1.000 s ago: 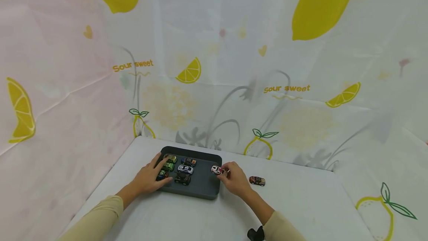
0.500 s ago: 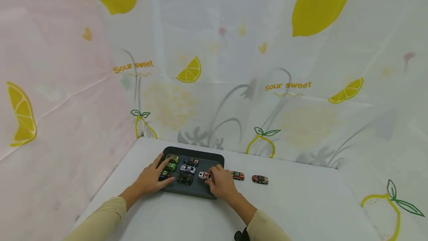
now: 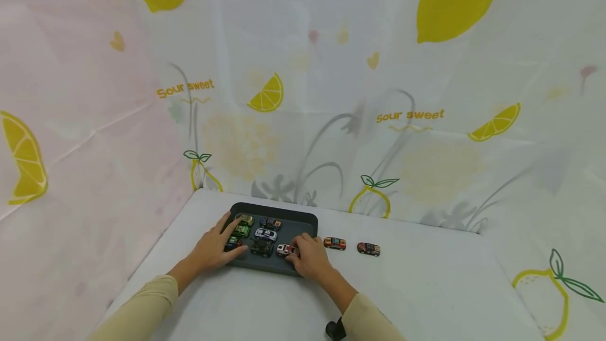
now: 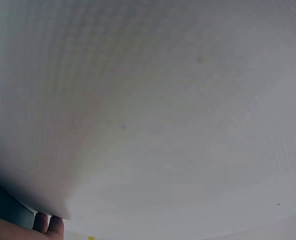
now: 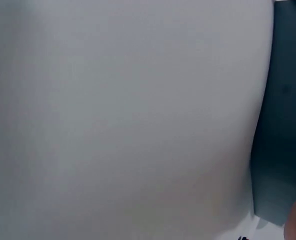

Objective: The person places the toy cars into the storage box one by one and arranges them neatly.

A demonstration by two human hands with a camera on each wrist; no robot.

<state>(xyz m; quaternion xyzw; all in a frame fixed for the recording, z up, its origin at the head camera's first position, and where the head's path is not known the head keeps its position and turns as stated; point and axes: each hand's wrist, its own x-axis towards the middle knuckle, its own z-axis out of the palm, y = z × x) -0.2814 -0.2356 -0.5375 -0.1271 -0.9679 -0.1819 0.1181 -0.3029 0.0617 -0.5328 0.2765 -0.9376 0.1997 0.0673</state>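
Observation:
A dark grey tray [image 3: 300, 228] holds several small toy cars. My right hand [image 3: 313, 258] reaches over its right side and pinches a white and red toy car [image 3: 283, 249], low in the tray beside a black toy car [image 3: 262, 248]. Behind these are a silver-white toy car [image 3: 266, 234] and a dark blue and orange one. My left hand [image 3: 211, 249] rests at the tray's left edge with fingers spread, near two green toy cars [image 3: 241, 231] and a partly hidden dark one. The left wrist view shows a few fingers [image 4: 56, 226] by the tray; the right wrist view shows its side wall [image 5: 280, 135].
Right of the tray, a red-orange toy car [image 3: 335, 243] and a dark red toy car [image 3: 369, 249] stand on the white table [image 3: 416, 283]. A lemon-printed cloth [image 3: 322, 157] rises behind the table and along its sides.
My right hand has carried the white and red toy car leftward from the tray's right rim to beside the black one. The red-orange car has come into view; my left hand stays put.

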